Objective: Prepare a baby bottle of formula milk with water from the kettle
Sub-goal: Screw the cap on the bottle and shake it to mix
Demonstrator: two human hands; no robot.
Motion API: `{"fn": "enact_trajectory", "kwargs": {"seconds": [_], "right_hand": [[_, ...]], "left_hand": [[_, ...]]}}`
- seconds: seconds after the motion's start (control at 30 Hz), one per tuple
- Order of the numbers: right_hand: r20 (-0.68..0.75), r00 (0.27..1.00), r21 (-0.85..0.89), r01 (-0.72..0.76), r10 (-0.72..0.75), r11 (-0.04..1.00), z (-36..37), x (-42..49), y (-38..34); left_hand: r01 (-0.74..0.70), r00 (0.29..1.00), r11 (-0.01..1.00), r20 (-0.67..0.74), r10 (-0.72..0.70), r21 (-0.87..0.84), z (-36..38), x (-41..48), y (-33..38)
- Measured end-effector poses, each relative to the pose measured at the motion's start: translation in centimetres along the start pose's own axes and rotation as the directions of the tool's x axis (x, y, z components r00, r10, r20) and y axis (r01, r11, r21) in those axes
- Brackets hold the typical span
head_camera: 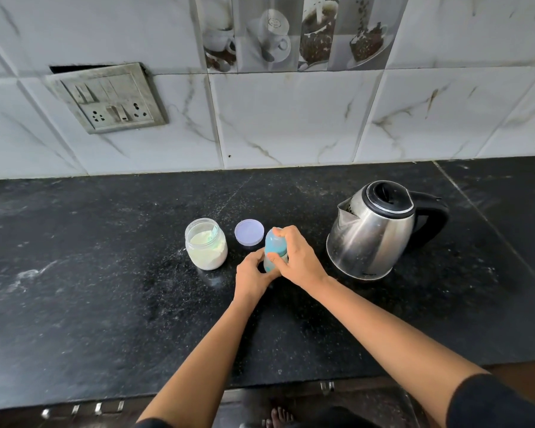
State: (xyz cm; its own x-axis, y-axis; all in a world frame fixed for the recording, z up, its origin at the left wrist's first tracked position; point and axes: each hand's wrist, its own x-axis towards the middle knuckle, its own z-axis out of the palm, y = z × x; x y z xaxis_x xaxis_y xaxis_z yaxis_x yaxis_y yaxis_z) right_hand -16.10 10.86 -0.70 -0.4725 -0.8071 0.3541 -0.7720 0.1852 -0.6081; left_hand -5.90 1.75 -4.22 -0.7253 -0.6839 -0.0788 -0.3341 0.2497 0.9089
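A baby bottle (274,246) with a blue cap stands upright on the black counter (105,273), in the middle. My left hand (254,274) wraps the bottle's lower body. My right hand (297,257) grips the blue cap from above and the right. An open glass jar (206,247) of white formula powder stands just left of the bottle, with a scoop partly sunk in the powder. The jar's pale purple lid (249,232) lies flat behind the bottle. A steel kettle (374,233) with a black lid and handle stands to the right, its spout pointing left.
A tiled wall (291,125) rises behind the counter, with a switch and socket plate (108,98) at the left. The counter's front edge (167,393) runs along the bottom, with drawer handles below it.
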Motion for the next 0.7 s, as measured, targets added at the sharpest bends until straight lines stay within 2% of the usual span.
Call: {"fn": "enact_trajectory", "kwargs": {"seconds": [0.17,0.23,0.37,0.5,0.57,0.6,0.67,0.7], "right_hand": [[0.175,0.974,0.093,-0.162,0.144,0.982,-0.4,-0.2,-0.7],[0.207,0.966,0.125,-0.184,0.156,0.975,-0.2,-0.3,-0.5],[0.107,0.98,0.182,-0.185,0.168,0.966,0.7,-0.5,-0.2],[0.06,0.969,0.361,-0.247,0.241,0.9,0.5,-0.1,-0.6],[0.032,0.935,0.575,-0.307,0.354,0.759,-0.2,0.4,-1.2],[0.047,0.903,0.715,-0.329,0.427,0.617,-0.4,0.7,-1.6],[0.147,0.822,0.914,-0.326,0.55,0.243,-0.6,1.5,-2.4],[0.234,0.781,0.953,-0.302,0.579,0.023,-0.7,1.8,-2.9]], "left_hand": [[-0.044,0.992,0.999,0.116,0.041,0.021,-1.0,-0.2,0.0],[-0.074,0.987,0.992,0.153,0.057,0.103,-1.3,-0.6,-0.9],[-0.114,0.993,0.926,0.028,0.111,0.361,-2.6,-2.1,-2.7],[-0.215,0.973,0.865,0.028,0.227,0.453,-3.0,-3.2,-4.1],[-0.228,0.97,0.845,0.042,0.238,0.484,-2.8,-3.7,-5.0],[-0.216,0.973,0.845,0.032,0.23,0.489,-2.7,-3.9,-5.4],[-0.187,0.977,0.849,0.005,0.212,0.494,-2.7,-3.9,-5.8],[-0.186,0.977,0.849,0.005,0.212,0.495,-2.7,-3.8,-5.8]]}}
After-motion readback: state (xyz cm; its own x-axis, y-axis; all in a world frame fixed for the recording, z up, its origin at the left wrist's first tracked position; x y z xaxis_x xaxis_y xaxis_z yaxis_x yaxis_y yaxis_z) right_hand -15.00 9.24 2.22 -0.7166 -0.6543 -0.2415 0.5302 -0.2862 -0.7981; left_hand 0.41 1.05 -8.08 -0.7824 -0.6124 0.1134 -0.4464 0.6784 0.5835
